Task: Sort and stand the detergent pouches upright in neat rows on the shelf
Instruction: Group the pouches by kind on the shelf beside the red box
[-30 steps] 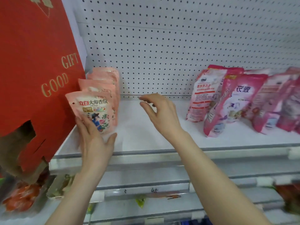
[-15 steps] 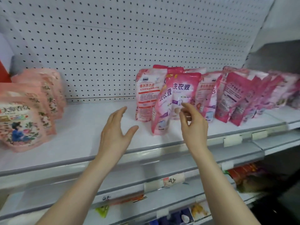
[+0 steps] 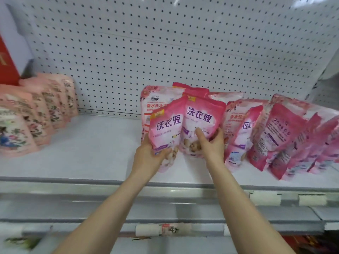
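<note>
Just past the shelf (image 3: pixel 91 162) front lip, my left hand (image 3: pixel 148 156) grips the lower part of one pink pouch (image 3: pixel 165 129), thumb across its front. My right hand (image 3: pixel 211 143) grips a second pink pouch (image 3: pixel 201 116) touching it. Both have their long axis near vertical, tops up, print facing me. Bare shelf opens leftward to the peach pouches (image 3: pixel 45 110); leaning pink pouches (image 3: pixel 284 134) crowd the right. The pegboard (image 3: pixel 165 52) stands behind.

Our left hand (image 3: pixel 146 159) grips one pink pouch (image 3: pixel 166 129), our right hand (image 3: pixel 212 145) a second pouch (image 3: pixel 200 114) touching it; peach pouches (image 3: pixel 36 118) stand well left of both hands.
</note>
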The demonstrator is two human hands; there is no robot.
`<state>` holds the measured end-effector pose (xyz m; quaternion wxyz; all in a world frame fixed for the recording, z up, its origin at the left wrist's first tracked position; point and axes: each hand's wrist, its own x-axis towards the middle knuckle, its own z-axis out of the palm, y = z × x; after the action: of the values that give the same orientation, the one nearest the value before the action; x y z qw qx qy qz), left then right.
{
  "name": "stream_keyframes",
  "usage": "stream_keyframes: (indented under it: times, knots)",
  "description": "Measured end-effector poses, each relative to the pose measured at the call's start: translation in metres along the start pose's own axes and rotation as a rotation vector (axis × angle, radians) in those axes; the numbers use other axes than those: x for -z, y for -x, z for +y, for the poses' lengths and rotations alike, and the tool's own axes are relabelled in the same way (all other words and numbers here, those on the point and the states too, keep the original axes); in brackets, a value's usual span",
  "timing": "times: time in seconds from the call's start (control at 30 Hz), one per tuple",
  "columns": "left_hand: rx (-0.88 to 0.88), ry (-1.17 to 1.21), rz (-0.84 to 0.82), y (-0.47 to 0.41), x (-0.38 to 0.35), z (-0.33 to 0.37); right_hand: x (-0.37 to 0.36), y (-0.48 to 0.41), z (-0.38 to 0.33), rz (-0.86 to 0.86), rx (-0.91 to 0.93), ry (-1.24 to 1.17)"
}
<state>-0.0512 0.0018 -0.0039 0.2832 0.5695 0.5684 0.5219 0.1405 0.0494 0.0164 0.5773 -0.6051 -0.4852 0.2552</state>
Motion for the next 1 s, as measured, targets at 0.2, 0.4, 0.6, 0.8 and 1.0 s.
stream_keyframes:
  times: [0.2,0.4,0.6,0.8,1.0]
  knots:
    - [0.014,0.098,0.071,0.012,0.028,-0.008,-0.002,0.005,0.004,-0.082,0.048,-0.08]
    - [0.025,0.231,0.132,0.024,0.074,-0.018,0.002,0.032,-0.001,0.012,0.075,-0.146]
    - [0.005,0.235,0.195,0.023,0.154,-0.036,-0.011,0.089,-0.024,-0.049,0.122,-0.348]
    - [-0.045,0.249,0.159,0.019,0.213,-0.055,-0.076,0.121,-0.064,-0.263,0.21,-0.434]
    - [-0.047,0.272,0.16,0.02,0.232,-0.066,-0.174,0.104,-0.09,-0.426,0.03,-0.461]
